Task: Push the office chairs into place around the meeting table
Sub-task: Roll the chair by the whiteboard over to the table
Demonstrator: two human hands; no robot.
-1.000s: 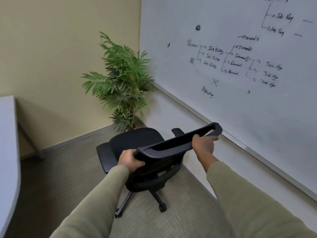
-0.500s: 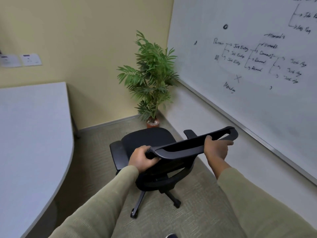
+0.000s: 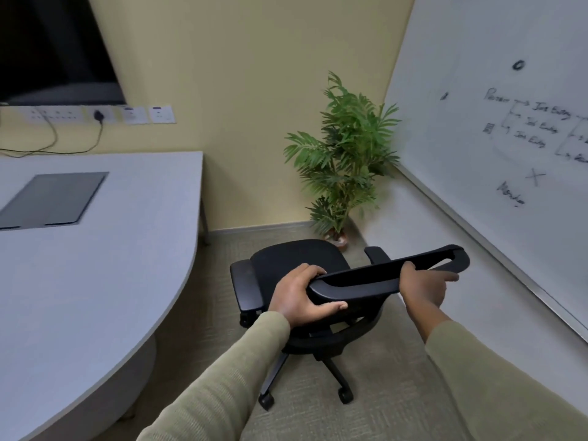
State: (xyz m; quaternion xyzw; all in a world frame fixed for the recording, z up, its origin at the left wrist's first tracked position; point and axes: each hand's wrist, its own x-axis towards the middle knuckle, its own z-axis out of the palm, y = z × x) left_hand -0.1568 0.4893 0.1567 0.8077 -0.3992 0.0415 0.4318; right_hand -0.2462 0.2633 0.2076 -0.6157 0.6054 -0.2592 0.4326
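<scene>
A black office chair (image 3: 296, 265) on castors stands on the carpet in front of me, its seat facing away toward the corner. My left hand (image 3: 299, 296) grips the left end of its backrest top rail (image 3: 375, 278). My right hand (image 3: 423, 288) grips the same rail further right, index finger stretched along it. The grey meeting table (image 3: 95, 281) with a rounded edge fills the left of the view, a short gap from the chair's left armrest.
A potted palm (image 3: 343, 160) stands in the corner just beyond the chair. A whiteboard (image 3: 496, 122) with writing runs along the right wall. A dark screen (image 3: 54, 46), wall sockets and cables sit above the table's far end. A grey inset panel (image 3: 51, 198) lies in the tabletop.
The view has swung left, bringing the table, sockets and screen into sight. The chair has turned with it and now sits closer to the table edge. Both hands keep their grip on the backrest.
</scene>
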